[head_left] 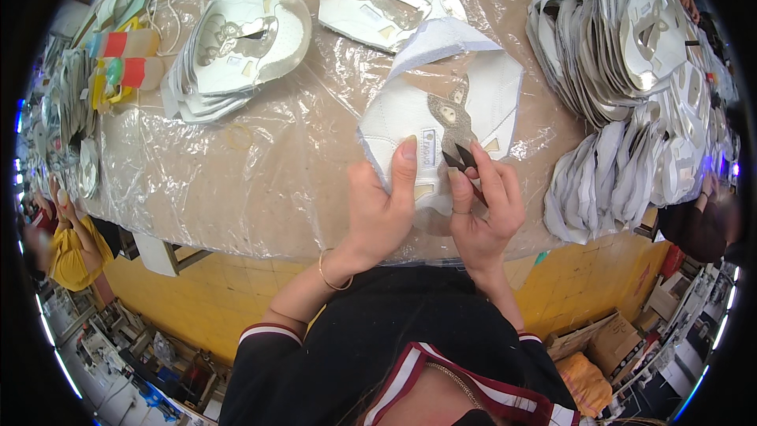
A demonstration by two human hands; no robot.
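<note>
1. A white shoe upper (398,114) is held just above the near side of the table, in front of the person's chest.
2. It is a curved, flat-cut piece, its top bending round a large opening; a pale lavender-grey border runs along its outer edge, and faint stitch lines cross the white surface.
3. A grey-beige textured patch (456,132) sits at its middle, with small oval openings towards the upper end.
4. Beside the patch is a small, upright rectangular label (430,148) with a bluish outline; small cream-coloured shapes show lower down and at the right.
5. The left hand (382,203) grips the lower left edge, thumb flat on top; its other fingers are mostly hidden.
6. The right hand (490,209) is closed around dark pointed snips (467,157), whose parted tips are at the patch's lower end; whether they touch it, I cannot tell.
7. Another upper (347,12) lies just beyond.
</note>
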